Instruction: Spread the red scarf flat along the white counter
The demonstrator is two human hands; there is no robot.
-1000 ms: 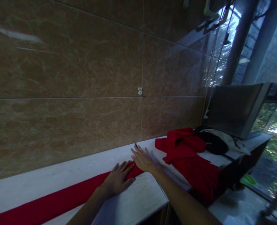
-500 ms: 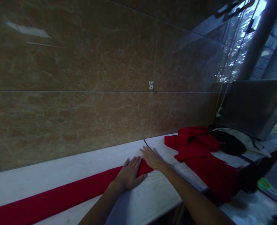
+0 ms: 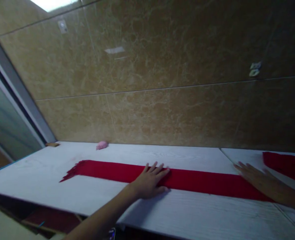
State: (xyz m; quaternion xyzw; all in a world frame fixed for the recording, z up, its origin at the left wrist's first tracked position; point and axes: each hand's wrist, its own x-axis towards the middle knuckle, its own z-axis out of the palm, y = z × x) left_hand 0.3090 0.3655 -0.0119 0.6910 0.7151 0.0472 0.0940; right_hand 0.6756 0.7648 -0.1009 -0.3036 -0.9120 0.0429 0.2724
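Note:
A long red scarf (image 3: 107,170) lies stretched flat along a white table (image 3: 192,213), its fringed end at the left. My left hand (image 3: 149,180) rests flat on the middle of the scarf, fingers spread. My right hand (image 3: 258,178) lies flat on the scarf's right part, fingers stretched out. More red cloth (image 3: 286,165) lies at the far right edge.
A brown tiled wall (image 3: 162,83) stands right behind the table. A small pink object (image 3: 102,145) and a small brown object (image 3: 51,144) lie at the table's back left. A grey door frame (image 3: 9,90) is at the left. The table's front edge runs near me.
The view has swung left, showing the scarf's fringed end. My left hand has slid left along the scarf, away from my right hand, which stays on the right part.

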